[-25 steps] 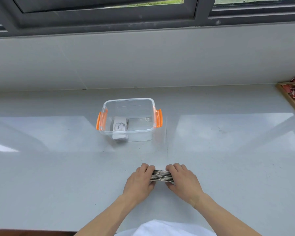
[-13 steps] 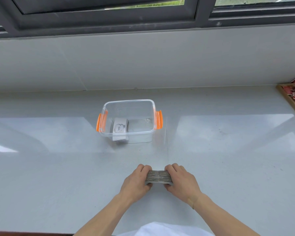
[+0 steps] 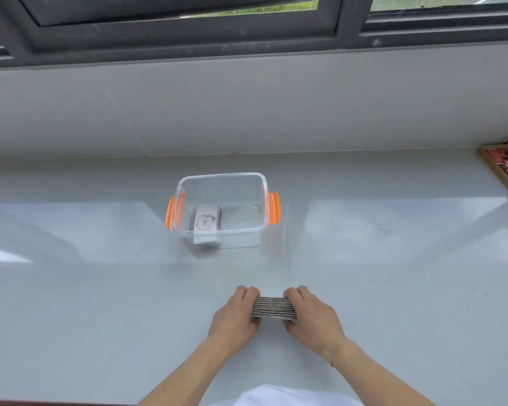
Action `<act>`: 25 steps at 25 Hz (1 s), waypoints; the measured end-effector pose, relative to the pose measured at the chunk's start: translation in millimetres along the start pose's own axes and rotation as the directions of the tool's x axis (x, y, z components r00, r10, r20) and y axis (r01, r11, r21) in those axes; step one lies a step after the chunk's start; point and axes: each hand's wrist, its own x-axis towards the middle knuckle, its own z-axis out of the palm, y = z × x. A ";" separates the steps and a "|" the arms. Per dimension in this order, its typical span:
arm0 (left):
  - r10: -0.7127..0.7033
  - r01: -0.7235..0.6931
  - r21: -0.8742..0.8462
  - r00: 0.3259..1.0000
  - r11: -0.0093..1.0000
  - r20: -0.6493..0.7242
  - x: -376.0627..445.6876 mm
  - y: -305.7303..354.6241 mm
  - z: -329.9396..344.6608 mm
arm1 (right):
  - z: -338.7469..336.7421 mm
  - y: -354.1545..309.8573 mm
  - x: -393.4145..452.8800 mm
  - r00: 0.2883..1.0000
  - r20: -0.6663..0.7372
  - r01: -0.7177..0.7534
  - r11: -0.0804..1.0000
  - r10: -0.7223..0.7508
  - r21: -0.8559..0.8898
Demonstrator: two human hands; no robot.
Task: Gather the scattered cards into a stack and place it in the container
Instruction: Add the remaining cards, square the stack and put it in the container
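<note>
A stack of cards (image 3: 273, 308) stands on edge on the grey counter near me, its striped edges facing up. My left hand (image 3: 235, 317) presses its left end and my right hand (image 3: 313, 317) presses its right end, so both grip the stack between them. Farther back stands a clear plastic container (image 3: 263, 189) with orange side clips, open at the top. Inside it, at the left, lies a smaller white stack of cards (image 3: 206, 221) with the word "love" on top.
A wooden tray (image 3: 494, 168) holding red packets sits at the far right edge. A grey wall and a dark window frame rise behind the counter. The counter's front edge runs just below my forearms.
Both hands have slid slightly left with the stack and squeezed it a little tighter. The container and its cards have not moved.
</note>
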 end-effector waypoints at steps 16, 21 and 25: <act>-0.093 0.130 -0.216 0.981 0.968 0.172 8.4 6.9 -38.7 | -32.0 -2.9 9.0 0.993 0.105 0.039 0.988 -0.055 0.150; -0.110 0.274 -0.754 0.959 0.597 0.261 -10.2 4.9 -72.0 | -57.8 -18.5 0.1 0.975 0.221 -0.138 0.747 -0.012 0.650; -0.073 0.278 -0.950 0.960 0.139 0.270 -21.8 10.9 -79.3 | -68.7 -51.8 -0.8 0.981 0.191 -0.176 0.504 0.022 0.845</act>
